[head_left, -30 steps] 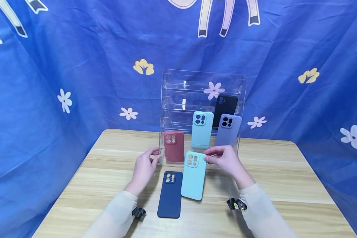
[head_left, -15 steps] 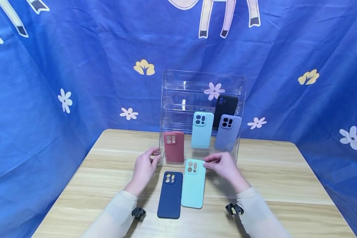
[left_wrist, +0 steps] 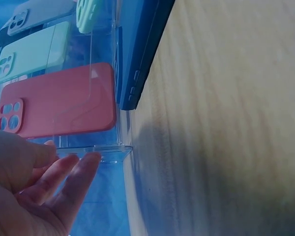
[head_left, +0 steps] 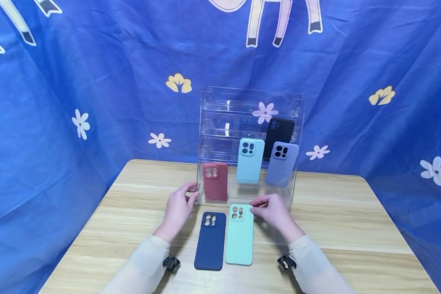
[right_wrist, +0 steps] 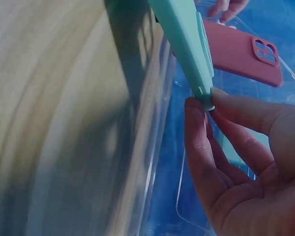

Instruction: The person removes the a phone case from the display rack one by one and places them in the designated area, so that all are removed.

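My right hand (head_left: 274, 210) pinches a mint-green phone case (head_left: 239, 241) by its top right corner, thumb on the camera side. The case's lower end is near the table, beside a navy phone case (head_left: 209, 247). My left hand (head_left: 178, 208) grips the lower left edge of a clear tiered display stand (head_left: 250, 90), as the left wrist view also shows. Close to those fingers, a dark red phone case (left_wrist: 64, 101) stands in the bottom tier.
Further up the stand are a light blue phone case (head_left: 250, 163), a lavender phone case (head_left: 282, 167) and a black phone case (head_left: 281, 130). A blue patterned curtain (head_left: 125, 102) hangs behind the wooden table (head_left: 353, 237).
My right hand has lowered the mint-green case toward me, from in front of the stand to beside the navy case, and straightened it. The left hand has stayed on the stand.
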`<state>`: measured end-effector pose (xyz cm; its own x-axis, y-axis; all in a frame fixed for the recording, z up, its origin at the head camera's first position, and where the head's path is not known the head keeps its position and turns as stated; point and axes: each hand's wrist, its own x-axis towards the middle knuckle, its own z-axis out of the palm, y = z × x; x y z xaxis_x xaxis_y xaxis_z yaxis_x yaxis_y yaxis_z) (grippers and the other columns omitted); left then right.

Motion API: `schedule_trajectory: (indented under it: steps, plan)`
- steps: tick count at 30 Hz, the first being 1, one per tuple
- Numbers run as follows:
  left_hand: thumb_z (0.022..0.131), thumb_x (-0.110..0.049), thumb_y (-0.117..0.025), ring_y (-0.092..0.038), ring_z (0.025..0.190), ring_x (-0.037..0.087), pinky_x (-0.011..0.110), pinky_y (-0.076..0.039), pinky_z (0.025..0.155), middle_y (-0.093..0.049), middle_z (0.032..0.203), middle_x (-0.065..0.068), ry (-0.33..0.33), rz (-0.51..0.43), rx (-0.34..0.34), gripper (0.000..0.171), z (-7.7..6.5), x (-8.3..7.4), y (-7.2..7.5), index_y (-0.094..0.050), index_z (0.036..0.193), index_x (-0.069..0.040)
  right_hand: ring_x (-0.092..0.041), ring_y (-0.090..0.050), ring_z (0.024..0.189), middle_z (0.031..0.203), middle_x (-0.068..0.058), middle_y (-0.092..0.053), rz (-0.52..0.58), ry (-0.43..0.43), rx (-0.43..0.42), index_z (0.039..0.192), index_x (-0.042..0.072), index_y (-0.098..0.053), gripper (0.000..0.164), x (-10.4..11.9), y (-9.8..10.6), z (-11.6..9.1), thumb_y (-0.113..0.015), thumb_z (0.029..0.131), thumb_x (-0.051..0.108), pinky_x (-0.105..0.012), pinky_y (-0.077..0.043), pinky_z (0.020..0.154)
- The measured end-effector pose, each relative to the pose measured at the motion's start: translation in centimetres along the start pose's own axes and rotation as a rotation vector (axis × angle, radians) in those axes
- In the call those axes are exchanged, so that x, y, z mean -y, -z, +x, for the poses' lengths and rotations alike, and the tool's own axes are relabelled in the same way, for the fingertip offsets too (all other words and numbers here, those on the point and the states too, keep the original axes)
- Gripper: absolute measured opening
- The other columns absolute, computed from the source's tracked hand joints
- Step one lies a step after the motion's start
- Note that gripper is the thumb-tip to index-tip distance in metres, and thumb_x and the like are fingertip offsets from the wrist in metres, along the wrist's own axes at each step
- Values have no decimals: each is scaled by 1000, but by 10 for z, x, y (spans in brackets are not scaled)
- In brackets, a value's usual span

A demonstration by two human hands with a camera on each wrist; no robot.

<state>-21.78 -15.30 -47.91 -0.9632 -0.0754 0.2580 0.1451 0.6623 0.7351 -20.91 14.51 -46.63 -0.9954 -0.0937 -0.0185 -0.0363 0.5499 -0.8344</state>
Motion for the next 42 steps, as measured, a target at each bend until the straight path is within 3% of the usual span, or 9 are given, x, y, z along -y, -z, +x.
schedule_trajectory:
  steps: [9, 18, 27, 42]
  plan:
    - [97, -12, -72, -76, 76, 21, 27, -61, 61, -77, 109, 12, -2, -1, -5, 31, -1, 0, 0, -69, 128, -5, -10, -70, 73, 93, -6, -79, -41, 14, -8, 97, 7, -82, 14, -7, -13, -4, -84, 83, 7, -24, -60, 68]
    - [98, -12, -72, -76, 76, 22, 24, -59, 58, -77, 110, 12, 8, -12, 5, 33, -1, -2, 0, -68, 130, -5, -17, -69, 59, 88, -7, -79, -31, -23, -6, 96, 6, -81, 11, -10, -20, -6, -82, 85, 5, -26, -57, 50]
    - [97, -12, -72, -76, 76, 23, 24, -59, 58, -77, 111, 13, 13, -8, 9, 34, -1, -2, 1, -68, 130, -6, -9, -71, 77, 87, -2, -80, -115, -30, -25, 92, 10, -82, 9, -15, -24, -4, -85, 83, 8, -33, -62, 79]
    - [98, -13, -72, -77, 77, 23, 27, -60, 60, -77, 111, 13, 9, -8, 4, 34, -1, -2, 1, -68, 131, -6, -8, -69, 71, 80, 0, -78, -156, 23, -31, 84, 10, -81, 7, -14, -26, -3, -85, 82, 4, -31, -61, 74]
